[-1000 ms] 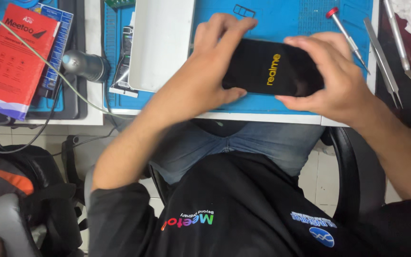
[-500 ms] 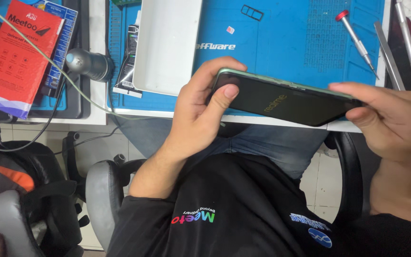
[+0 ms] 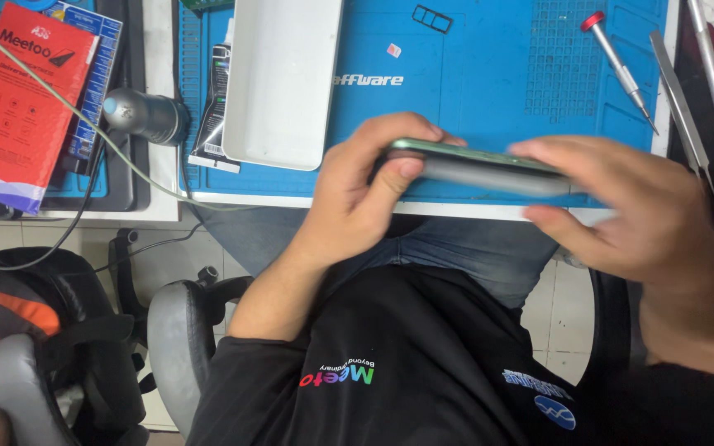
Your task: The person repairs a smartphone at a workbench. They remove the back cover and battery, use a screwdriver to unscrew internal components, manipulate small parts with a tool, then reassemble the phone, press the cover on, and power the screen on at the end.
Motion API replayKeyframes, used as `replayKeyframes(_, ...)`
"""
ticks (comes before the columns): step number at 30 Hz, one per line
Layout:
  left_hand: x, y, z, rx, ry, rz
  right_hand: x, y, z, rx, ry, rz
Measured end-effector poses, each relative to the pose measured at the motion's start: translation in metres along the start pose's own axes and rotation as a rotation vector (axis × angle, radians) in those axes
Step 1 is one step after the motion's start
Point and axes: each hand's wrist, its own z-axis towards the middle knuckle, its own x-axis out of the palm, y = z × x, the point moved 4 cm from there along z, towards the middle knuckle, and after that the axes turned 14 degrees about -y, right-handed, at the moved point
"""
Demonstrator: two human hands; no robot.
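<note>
I hold a smartphone [image 3: 477,168] edge-on over the near edge of the blue work mat [image 3: 489,74]; its green rim and grey side face the camera. My left hand [image 3: 365,194] grips the phone's left end, thumb on the near side and fingers curled over the top. My right hand [image 3: 621,215], blurred by motion, holds the right end with fingers over the top edge and thumb below.
A white rectangular tray [image 3: 283,78] lies on the mat's left part beside a black tube [image 3: 212,107]. A red-capped screwdriver [image 3: 617,58], tweezers [image 3: 681,107] and a small SIM tray [image 3: 432,18] lie further back. A red box [image 3: 18,99] and a grey cylindrical tool [image 3: 146,116] sit left.
The phone has turned from lying screen-up to edge-on. Both hands have come back from the mat towards the table's near edge while rotating it.
</note>
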Motion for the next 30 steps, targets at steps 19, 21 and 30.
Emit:
replayKeyframes(19,0.014,-0.028,0.003,0.417,-0.004,0.372,0.024,0.003,0.037,0.175,0.103,0.272)
replayKeyframes(21,0.015,-0.028,0.004,0.423,0.001,0.37,0.025,0.001,0.035,0.167,0.098,0.28)
replayKeyframes(30,0.014,-0.028,0.003,0.404,-0.004,0.388,0.025,0.006,0.046,0.166,0.116,0.241)
